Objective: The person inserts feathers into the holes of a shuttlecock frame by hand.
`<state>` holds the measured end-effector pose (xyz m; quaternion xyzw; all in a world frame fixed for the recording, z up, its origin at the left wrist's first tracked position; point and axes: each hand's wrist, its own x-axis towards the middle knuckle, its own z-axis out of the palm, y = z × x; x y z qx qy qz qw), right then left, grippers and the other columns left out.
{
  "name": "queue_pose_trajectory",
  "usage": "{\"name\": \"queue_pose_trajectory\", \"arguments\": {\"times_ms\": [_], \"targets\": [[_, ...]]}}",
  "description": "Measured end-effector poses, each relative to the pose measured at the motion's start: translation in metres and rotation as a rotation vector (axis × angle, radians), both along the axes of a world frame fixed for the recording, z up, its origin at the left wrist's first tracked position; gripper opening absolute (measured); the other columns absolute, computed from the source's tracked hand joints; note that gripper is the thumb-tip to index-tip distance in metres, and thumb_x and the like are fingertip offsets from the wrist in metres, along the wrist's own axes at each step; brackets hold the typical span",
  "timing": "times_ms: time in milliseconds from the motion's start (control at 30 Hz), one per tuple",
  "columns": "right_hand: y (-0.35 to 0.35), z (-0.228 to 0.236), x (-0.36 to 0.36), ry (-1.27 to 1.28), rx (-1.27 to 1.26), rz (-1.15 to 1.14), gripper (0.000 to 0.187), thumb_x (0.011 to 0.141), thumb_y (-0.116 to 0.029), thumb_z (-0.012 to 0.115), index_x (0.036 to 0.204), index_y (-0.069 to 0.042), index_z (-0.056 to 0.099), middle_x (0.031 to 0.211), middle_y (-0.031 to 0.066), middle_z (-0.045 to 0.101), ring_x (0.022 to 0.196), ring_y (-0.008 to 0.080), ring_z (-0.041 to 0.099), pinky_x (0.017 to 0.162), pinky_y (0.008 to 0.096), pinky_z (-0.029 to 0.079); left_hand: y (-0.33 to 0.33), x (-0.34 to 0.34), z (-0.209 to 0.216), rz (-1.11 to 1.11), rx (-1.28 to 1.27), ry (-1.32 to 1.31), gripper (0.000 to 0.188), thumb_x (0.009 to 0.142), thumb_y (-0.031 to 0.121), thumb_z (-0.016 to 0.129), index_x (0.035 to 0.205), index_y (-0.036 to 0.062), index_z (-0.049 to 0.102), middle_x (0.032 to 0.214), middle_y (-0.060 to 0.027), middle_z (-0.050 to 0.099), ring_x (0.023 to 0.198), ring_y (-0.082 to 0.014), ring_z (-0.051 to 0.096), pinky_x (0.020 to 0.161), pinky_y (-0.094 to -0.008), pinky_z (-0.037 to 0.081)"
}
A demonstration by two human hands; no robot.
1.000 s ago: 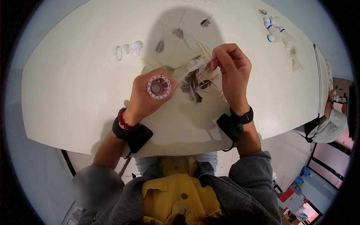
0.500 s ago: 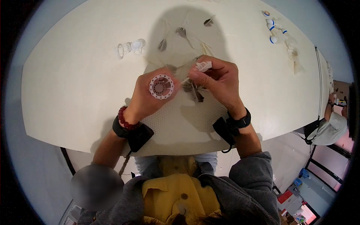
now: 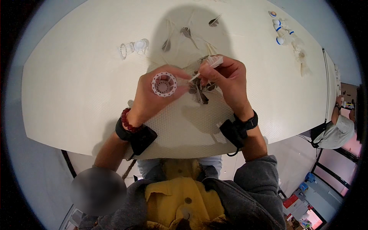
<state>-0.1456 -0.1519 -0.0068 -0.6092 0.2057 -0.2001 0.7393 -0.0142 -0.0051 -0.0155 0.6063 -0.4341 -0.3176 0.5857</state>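
Head view: our left hand (image 3: 147,102) holds a white cup (image 3: 164,87) with a dotted rim. Our right hand (image 3: 232,81) pinches a white feather (image 3: 215,61). Dark feathers (image 3: 201,98) lie between our hands.

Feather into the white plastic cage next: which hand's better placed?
Probably the right hand: it pinches a white feather, quill toward the left hand, which holds the white plastic cage.

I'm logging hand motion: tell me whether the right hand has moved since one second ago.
Yes, the right hand has shifted left: its fingertips were slightly right of the farthest dark feather; now they are left of it.
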Motion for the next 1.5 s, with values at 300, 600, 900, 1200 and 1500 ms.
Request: {"name": "queue_pose_trajectory", "arguments": {"times_ms": [300,600,900,1200,1500], "targets": [[0.005,-0.001,0.001,0.063,-0.169,0.018,0.011,0.077,-0.009,0.070,0.083,0.000,0.066,0.073,0.0034,0.065,0.067,0.0081,0.060,0.060,0.0221,0.050,0.001,0.004,-0.005,0.050,0.129,-0.055,0.013,0.074,0.006,0.070,0.083,0.0005,0.062,0.077,-0.0023,0.062,0.070,-0.0062,0.054,0.065,-0.0217,0.046],[0.004,-0.003,0.003,0.060,-0.218,0.075,0.013,0.078,-0.009,0.069,0.088,-0.001,0.067,0.078,0.0044,0.067,0.068,0.0081,0.062,0.061,0.0217,0.050,0.002,0.004,-0.003,0.061,0.151,-0.055,0.011,0.077,0.008,0.068,0.081,0.0015,0.060,0.072,-0.0014,0.060,0.068,-0.0052,0.052,0.064,-0.0213,0.044],[0.001,0.002,0.000,0.028,-0.138,-0.109,0.011,0.078,-0.005,0.068,0.088,0.000,0.067,0.080,0.0068,0.067,0.069,0.0099,0.062,0.061,0.0225,0.051,0.001,0.002,-0.009,0.047,0.091,0.113,0.017,0.079,0.007,0.065,0.089,0.0036,0.053,0.080,0.0001,0.056,0.074,-0.0049,0.050,0.067,-0.0207,0.043],[0.013,0.001,0.003,-0.128,-0.177,-0.101,0.009,0.080,-0.001,0.064,0.089,0.002,0.063,0.087,0.0094,0.064,0.071,0.0119,0.060,0.062,0.0238,0.051,-0.001,0.000,-0.014,-0.207,0.004,-0.096,0.024,0.081,0.003,0.058,0.102,0.0035,0.045,0.092,-0.0060,0.047,0.080,-0.0151,0.050,0.071,-0.0263,0.042],[0.009,-0.001,0.000,-0.139,-0.324,-0.109,0.012,0.076,-0.004,0.069,0.087,-0.001,0.066,0.086,0.0061,0.066,0.077,0.0115,0.062,0.067,0.0235,0.052,0.002,0.005,-0.014,-0.244,0.089,-0.177,0.036,0.084,0.014,0.059,0.116,0.0047,0.046,0.107,-0.0058,0.054,0.098,-0.0139,0.053,0.085,-0.0270,0.043]]}}
